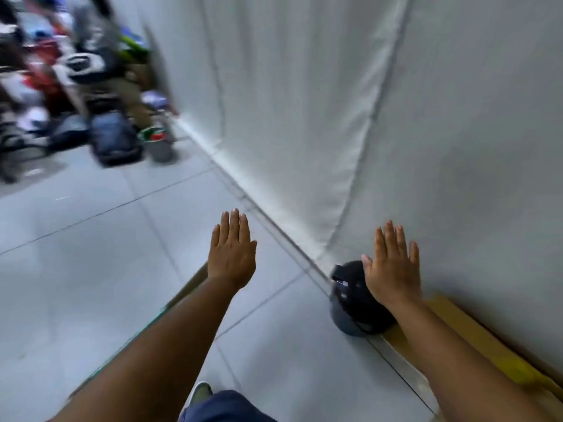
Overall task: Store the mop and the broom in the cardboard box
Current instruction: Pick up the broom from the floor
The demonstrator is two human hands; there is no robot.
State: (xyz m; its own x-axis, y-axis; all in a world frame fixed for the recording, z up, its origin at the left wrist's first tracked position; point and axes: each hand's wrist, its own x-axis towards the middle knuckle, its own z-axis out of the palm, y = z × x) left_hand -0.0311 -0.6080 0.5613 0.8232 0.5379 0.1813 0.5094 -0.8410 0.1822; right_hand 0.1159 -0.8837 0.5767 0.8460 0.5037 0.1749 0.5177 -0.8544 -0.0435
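My left hand [232, 252] is stretched out flat over the grey tiled floor, palm down, fingers straight and held together, holding nothing. My right hand [393, 264] is held out the same way, flat and empty, above a black helmet [353, 303] on the floor. Under my left forearm a brown cardboard edge [195, 284] with a green stripe shows. A flat yellow-brown cardboard piece [475, 339] lies along the foot of the wall under my right forearm. No mop or broom is in view.
A white fabric-covered wall [335, 117] runs along the right. A blurred pile of bags, backpacks and a bucket [115, 138] fills the far left corner. My shoe [201, 392] and blue trouser leg show at the bottom.
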